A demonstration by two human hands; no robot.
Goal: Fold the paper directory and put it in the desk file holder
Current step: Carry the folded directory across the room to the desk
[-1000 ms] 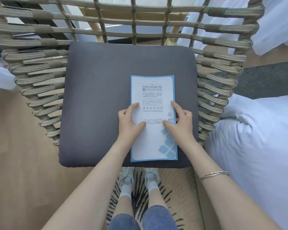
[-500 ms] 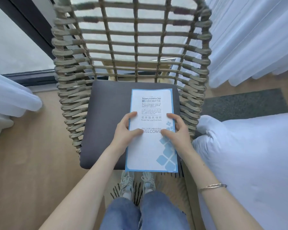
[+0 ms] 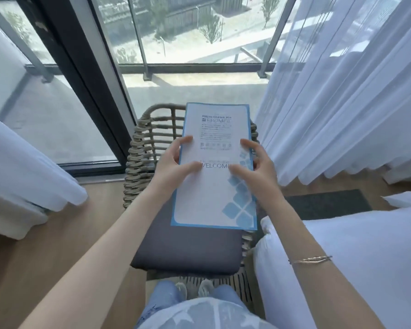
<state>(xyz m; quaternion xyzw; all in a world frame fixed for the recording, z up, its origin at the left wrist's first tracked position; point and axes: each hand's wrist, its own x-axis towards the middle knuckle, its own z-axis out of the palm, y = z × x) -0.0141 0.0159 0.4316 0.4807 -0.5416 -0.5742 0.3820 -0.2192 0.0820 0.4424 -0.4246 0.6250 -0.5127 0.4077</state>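
Observation:
The paper directory (image 3: 214, 186) is a folded white sheet with a blue border, the word WELCOME and blue squares at its lower right. It is lifted off the chair and held flat in front of me. My left hand (image 3: 173, 165) grips its left edge, thumb on top near the middle. My right hand (image 3: 254, 169) grips its right edge the same way, a thin bracelet on that wrist. No desk file holder is in view.
Below the directory stands a woven wicker chair (image 3: 140, 157) with a dark grey cushion (image 3: 188, 252). A white bed (image 3: 365, 257) lies at the right. Sheer curtains (image 3: 342, 91) hang on the right, and a glass balcony door (image 3: 81, 91) faces me.
Both hands have lifted the directory off the chair cushion and hold it in the air. My view has risen from the cushion to the window and balcony.

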